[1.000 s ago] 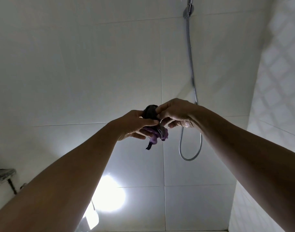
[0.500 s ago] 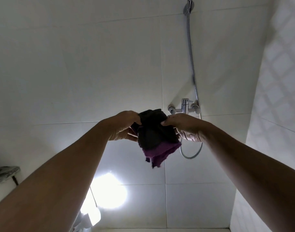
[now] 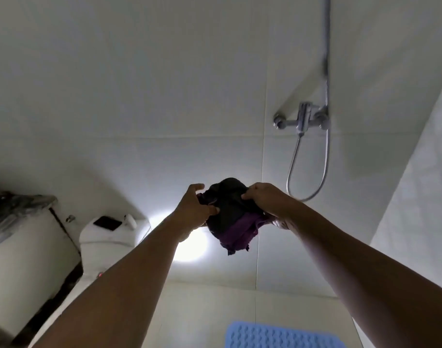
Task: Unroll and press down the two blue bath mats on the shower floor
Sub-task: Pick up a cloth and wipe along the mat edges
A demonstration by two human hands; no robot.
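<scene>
A dark bundle of black and purple cloth [image 3: 231,217] hangs in the air before the white tiled wall. My left hand [image 3: 193,212] grips its left side and my right hand [image 3: 263,199] pinches its top right edge. Purple fabric dangles below the black part. One blue bath mat [image 3: 282,335] with a bumpy surface lies flat on the shower floor at the bottom edge, partly cut off by the frame. No second mat is in view.
A chrome shower mixer [image 3: 302,119] with a looping hose [image 3: 312,182] is on the wall at the upper right. A white toilet [image 3: 109,237] with a dark phone [image 3: 107,223] on its tank stands at the left, beside a cabinet [image 3: 21,247].
The view has tilted downward, bringing the toilet, floor and blue mat into sight. My hands have spread the cloth bundle slightly and hold it lower in the frame.
</scene>
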